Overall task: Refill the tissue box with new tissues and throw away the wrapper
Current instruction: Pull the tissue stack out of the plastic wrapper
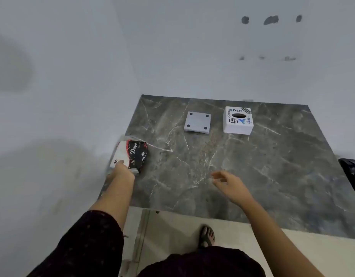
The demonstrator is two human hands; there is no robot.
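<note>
tissue pack (132,154), in its dark printed wrapper, at the near-left edge of the grey marbled bench (242,176); it overhangs or sits right at that edge, and a clear flap of wrapper trails off its left side. my left hand (120,170) is on the pack's near end; my fingers are tucked under or behind it, so i judge they are closed on the pack, though only the thumb shows on the white panel. the pack's long axis runs roughly away from me, tilted a little to the right.

my right hand (230,183) hovers over the middle of the bench, fingers loosely spread and curled, holding nothing, apart from the pack.

tissue box (238,120), white with stickers and an oval slot on top, stands at the far side of the bench, well apart from both hands and to the right of the pack. beside it, to its left, lies a flat grey square panel (197,122) with four dark pads, probably the box's base, off.

key relation: the box lies far and to the right of the pack; the right hand is the nearer to it, the left is already on the pack. a dark bag (351,170) at the right frame edge may be the bin; i cannot tell.
</note>
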